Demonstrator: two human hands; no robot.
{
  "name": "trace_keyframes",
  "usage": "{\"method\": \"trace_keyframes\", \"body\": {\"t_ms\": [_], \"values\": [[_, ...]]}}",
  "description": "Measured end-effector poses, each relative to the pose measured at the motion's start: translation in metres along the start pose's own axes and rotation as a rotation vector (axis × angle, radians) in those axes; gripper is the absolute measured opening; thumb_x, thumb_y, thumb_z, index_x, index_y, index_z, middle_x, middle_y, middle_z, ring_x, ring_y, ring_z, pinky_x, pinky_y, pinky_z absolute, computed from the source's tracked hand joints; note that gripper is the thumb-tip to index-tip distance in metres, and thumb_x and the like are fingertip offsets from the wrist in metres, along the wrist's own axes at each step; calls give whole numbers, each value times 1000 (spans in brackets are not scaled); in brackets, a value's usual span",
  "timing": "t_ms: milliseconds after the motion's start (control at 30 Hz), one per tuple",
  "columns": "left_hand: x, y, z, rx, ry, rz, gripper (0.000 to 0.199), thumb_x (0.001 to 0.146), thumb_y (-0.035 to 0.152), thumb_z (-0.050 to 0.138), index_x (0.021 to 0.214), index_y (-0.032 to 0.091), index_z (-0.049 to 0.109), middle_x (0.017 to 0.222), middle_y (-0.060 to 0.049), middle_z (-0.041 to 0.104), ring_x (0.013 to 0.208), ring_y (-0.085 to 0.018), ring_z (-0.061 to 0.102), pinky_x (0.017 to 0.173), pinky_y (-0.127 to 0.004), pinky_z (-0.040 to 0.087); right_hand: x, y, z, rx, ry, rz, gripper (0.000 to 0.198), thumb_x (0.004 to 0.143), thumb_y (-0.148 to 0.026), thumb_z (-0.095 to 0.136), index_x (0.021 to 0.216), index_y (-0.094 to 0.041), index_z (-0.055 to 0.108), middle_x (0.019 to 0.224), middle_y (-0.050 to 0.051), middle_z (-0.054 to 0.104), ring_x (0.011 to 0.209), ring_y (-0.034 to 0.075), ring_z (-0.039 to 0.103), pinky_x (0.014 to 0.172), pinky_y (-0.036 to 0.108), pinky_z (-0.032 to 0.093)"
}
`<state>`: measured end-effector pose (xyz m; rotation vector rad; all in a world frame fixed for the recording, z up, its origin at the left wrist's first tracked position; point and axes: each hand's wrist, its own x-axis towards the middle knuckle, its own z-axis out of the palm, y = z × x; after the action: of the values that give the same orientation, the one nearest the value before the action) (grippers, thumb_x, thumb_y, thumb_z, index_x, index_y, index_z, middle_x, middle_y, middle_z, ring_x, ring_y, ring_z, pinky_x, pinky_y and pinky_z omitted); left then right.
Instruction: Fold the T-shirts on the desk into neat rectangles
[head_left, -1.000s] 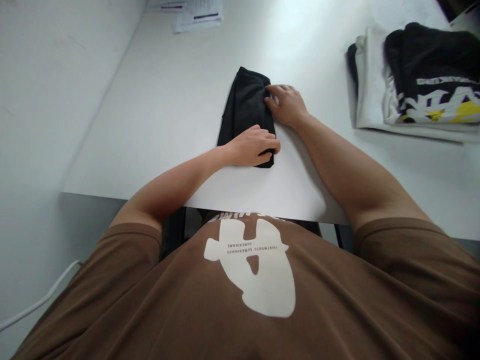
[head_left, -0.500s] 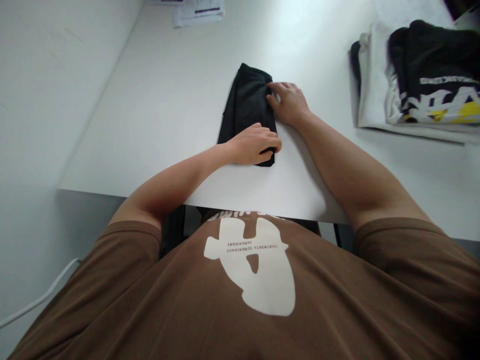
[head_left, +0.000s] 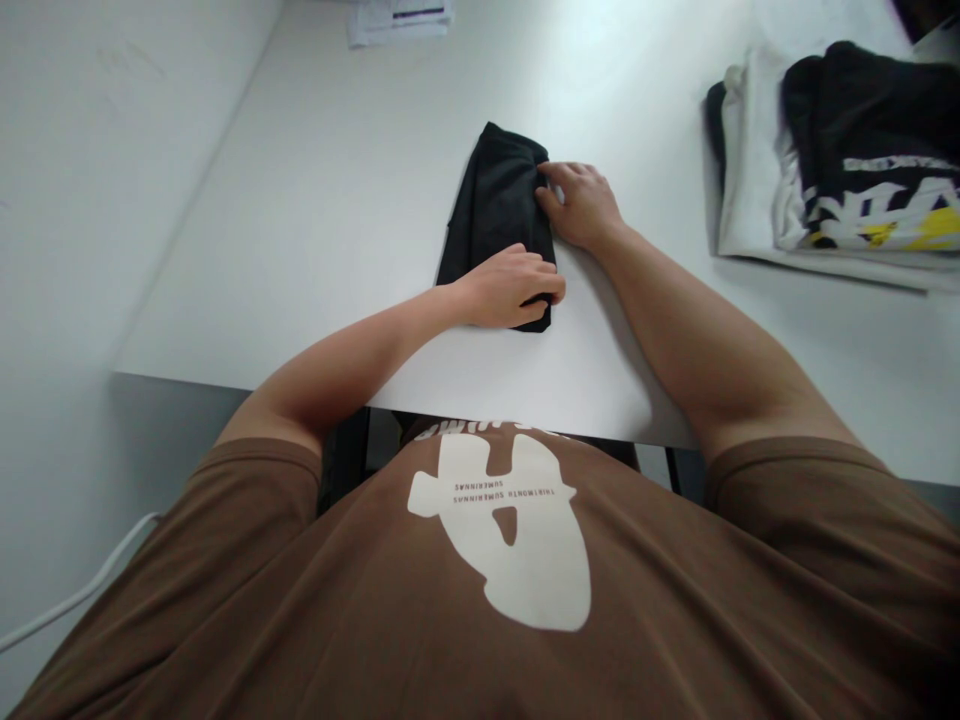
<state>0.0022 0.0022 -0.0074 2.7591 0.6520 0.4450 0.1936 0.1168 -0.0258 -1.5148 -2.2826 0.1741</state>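
Note:
A black garment (head_left: 499,195), folded into a narrow upright strip, lies flat on the white table in front of me. Its exact kind cannot be told from the folds. My left hand (head_left: 512,287) reaches across its lower part, with curled fingers closed on the lower right edge. Higher up on the same edge, my right hand (head_left: 581,203) pinches the cloth between thumb and fingers. The fingertips of both hands are partly hidden by the hands and the cloth.
A stack of folded clothes (head_left: 757,170), white and black with white and yellow print, lies at the right. Papers or small packets (head_left: 401,22) rest at the far edge. The white table (head_left: 300,250) meets a wall (head_left: 90,200) on the left. A white cable (head_left: 82,595) hangs at lower left.
The camera view has shifted very slightly. Both hands keep their hold on the black garment, which lies as before.

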Motion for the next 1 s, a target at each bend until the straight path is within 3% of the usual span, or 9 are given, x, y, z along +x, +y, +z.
{"method": "trace_keyframes", "body": {"t_ms": [333, 633, 1000], "values": [[0, 0, 0, 24, 7, 13, 22, 93, 21, 56, 106, 25, 73, 105, -5, 77, 101, -24, 66, 93, -44, 38, 1, 0, 1, -21, -44, 7, 52, 113, -42, 45, 157, -17, 55, 158, 14, 57, 146, 34, 50, 125, 51, 36], [0, 1, -2, 22, 6, 10, 23, 93, 21, 55, 106, 25, 73, 106, -5, 77, 101, -24, 66, 93, -45, 38, 3, 7, 6, 30, 4, -4, 50, 109, -44, 49, 153, -21, 60, 157, 11, 60, 144, 36, 53, 122, 55, 39], [0, 3, -2, 21, 10, 12, 23, 93, 20, 56, 107, 25, 73, 104, -5, 77, 101, -24, 66, 93, -45, 39, 3, 5, 4, 11, 12, -11, 48, 107, -35, 55, 152, -20, 61, 154, 12, 62, 142, 37, 55, 121, 54, 42]]}}
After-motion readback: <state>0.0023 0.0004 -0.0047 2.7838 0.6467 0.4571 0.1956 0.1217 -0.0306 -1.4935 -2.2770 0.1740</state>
